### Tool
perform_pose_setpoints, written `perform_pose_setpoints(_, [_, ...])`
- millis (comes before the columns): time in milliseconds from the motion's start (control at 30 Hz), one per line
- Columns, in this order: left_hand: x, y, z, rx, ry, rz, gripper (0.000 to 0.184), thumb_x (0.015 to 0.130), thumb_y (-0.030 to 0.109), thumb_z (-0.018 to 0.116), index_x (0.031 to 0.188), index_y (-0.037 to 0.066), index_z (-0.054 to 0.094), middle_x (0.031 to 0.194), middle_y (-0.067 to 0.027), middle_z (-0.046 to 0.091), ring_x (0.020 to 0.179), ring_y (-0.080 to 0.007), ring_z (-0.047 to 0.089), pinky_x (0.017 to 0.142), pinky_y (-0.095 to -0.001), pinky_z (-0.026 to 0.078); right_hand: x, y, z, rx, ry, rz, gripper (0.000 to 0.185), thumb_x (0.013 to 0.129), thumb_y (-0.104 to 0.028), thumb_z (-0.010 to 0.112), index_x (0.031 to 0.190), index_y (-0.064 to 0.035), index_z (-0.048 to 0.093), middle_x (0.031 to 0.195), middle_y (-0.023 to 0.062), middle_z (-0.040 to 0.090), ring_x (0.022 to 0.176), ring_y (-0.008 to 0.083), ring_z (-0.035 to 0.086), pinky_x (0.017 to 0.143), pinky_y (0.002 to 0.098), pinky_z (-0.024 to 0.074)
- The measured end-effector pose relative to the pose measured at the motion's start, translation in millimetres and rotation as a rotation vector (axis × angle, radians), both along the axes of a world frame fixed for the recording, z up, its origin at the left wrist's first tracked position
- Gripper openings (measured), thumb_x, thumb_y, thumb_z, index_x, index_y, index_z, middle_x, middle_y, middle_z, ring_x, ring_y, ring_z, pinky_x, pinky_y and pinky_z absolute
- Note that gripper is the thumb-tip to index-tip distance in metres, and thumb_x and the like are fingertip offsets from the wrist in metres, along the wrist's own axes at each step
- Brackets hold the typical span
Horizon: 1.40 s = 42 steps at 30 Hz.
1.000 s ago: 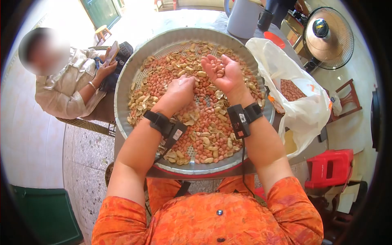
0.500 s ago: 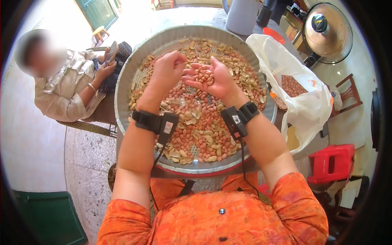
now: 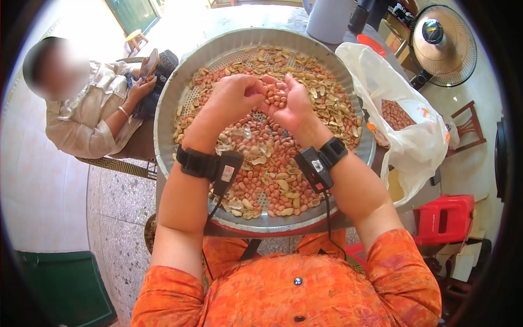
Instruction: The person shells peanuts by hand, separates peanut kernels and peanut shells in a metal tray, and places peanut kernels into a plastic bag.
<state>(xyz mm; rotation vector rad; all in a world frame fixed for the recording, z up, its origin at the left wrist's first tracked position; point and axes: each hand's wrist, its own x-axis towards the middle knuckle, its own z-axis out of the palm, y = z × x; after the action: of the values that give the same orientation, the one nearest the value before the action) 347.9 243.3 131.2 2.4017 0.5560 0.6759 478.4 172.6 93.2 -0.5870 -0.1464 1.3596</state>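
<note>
Red-skinned peanuts [image 3: 275,97] are sitting in a cupped palm

The right hand [image 3: 295,110] is facing up over the big round metal tray [image 3: 168,109]. Its fingers are spreading a little and curling up, making a small bowl, probably so the nuts are not rolling off. The left hand [image 3: 231,99] is hovering right beside it, back side up, with its fingers bending in close to the right hand's fingers. I cannot tell if it is pinching a nut, because its own knuckles are hiding that.

More peanuts are lying in the tray, all mixed up with pale, broken shells [image 3: 335,107]. The tray's tall wall is likely keeping everything from spilling onto the surface [image 3: 283,17]. Its bottom is showing little holes, maybe for letting dust fall through. A white plastic bag [image 3: 422,150] is sitting just beside the tray, its mouth gaping, and more nuts are showing inside.
</note>
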Motion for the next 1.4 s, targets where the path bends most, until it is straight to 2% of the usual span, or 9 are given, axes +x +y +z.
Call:
perform_pose_setpoints(233, [11,-17,-1,0.018,-0.049,-0.038,0.015,0.070,0.010,0.064,0.083,0.002,0.062,0.068,-0.0045,0.059,0.057,-0.0087,0.052,0.055,-0.0244,0.043,11,4,-18,0.346,0.283,0.174,0.048,0.093,-0.036,0.020,0.105,0.0046,0.043,0.097,0.0176,0.053,0.094,0.0275,0.052,0.085,0.0416,0.0442])
perform_pose_setpoints(433, [13,0,-14,0.103,-0.210,0.155,0.011,0.074,0.007,0.060,0.084,0.001,0.061,0.069,-0.0062,0.062,0.060,-0.0085,0.057,0.055,-0.0233,0.046,-10,-3,9,0.143,0.110,0.080,0.045,0.093,-0.034,0.021,0.102,0.0031,0.046,0.098,0.0181,0.054,0.095,0.0285,0.052,0.089,0.0463,0.0411])
perform_pose_setpoints(567, [8,1,-8,-0.146,-0.250,0.226,0.009,0.076,0.009,0.060,0.080,0.000,0.061,0.065,-0.0033,0.060,0.060,-0.0070,0.055,0.054,-0.0220,0.045,-6,-6,14,0.116,0.092,0.051,0.042,0.093,-0.032,0.023,0.101,0.0033,0.045,0.094,0.0193,0.053,0.093,0.0298,0.052,0.087,0.0469,0.0432])
perform_pose_setpoints(667, [2,11,-10,-0.090,-0.299,0.227,0.009,0.075,0.008,0.060,0.081,0.001,0.061,0.063,-0.0016,0.058,0.060,-0.0061,0.054,0.055,-0.0216,0.044,2,-7,17,0.109,0.122,-0.016,0.039,0.093,-0.030,0.026,0.099,0.0037,0.044,0.091,0.0188,0.052,0.088,0.0288,0.053,0.082,0.0415,0.0465])
perform_pose_setpoints(767, [-2,18,-17,-0.050,-0.035,0.178,0.017,0.072,0.015,0.064,0.080,0.000,0.061,0.067,-0.0042,0.058,0.062,-0.0107,0.055,0.057,-0.0252,0.045,19,-5,14,0.121,0.123,-0.066,0.033,0.093,-0.028,0.029,0.096,0.0008,0.045,0.086,0.0153,0.052,0.079,0.0237,0.054,0.068,0.0336,0.0490])
perform_pose_setpoints(867, [-1,7,-25,0.065,0.410,0.111,0.037,0.063,0.028,0.071,0.087,0.003,0.059,0.084,-0.0134,0.057,0.078,-0.0261,0.056,0.068,-0.0356,0.044,34,-3,10,0.220,0.191,0.013,0.030,0.092,-0.028,0.030,0.094,-0.0016,0.045,0.077,0.0096,0.050,0.067,0.0175,0.050,0.051,0.0259,0.0438])
perform_pose_setpoints(933, [3,2,-32,0.110,0.439,0.038,0.036,0.063,0.027,0.071,0.088,0.003,0.059,0.086,-0.0139,0.057,0.081,-0.0268,0.055,0.069,-0.0360,0.044,38,-4,9,0.278,0.192,0.083,0.028,0.092,-0.027,0.031,0.092,-0.0028,0.045,0.072,0.0053,0.047,0.058,0.0132,0.045,0.042,0.0214,0.0342])
perform_pose_setpoints(1100, [14,-3,-40,-0.007,0.554,-0.037,0.017,0.067,0.012,0.063,0.081,0.004,0.060,0.079,-0.0139,0.060,0.074,-0.0258,0.059,0.065,-0.0351,0.047,37,-5,10,0.250,0.145,0.072,0.028,0.092,-0.027,0.032,0.091,-0.0021,0.046,0.071,0.0045,0.046,0.056,0.0125,0.042,0.039,0.0197,0.0310])
perform_pose_setpoints(1400, [-3,21,-21,0.129,0.117,0.276,0.013,0.070,0.009,0.061,0.082,0.003,0.063,0.069,-0.0097,0.060,0.068,-0.0160,0.059,0.061,-0.0283,0.046,19,-1,8,-0.066,-0.065,0.169,0.028,0.091,-0.025,0.034,0.083,-0.0022,0.047,0.070,0.0070,0.051,0.053,0.0138,0.049,0.040,0.0195,0.0390])
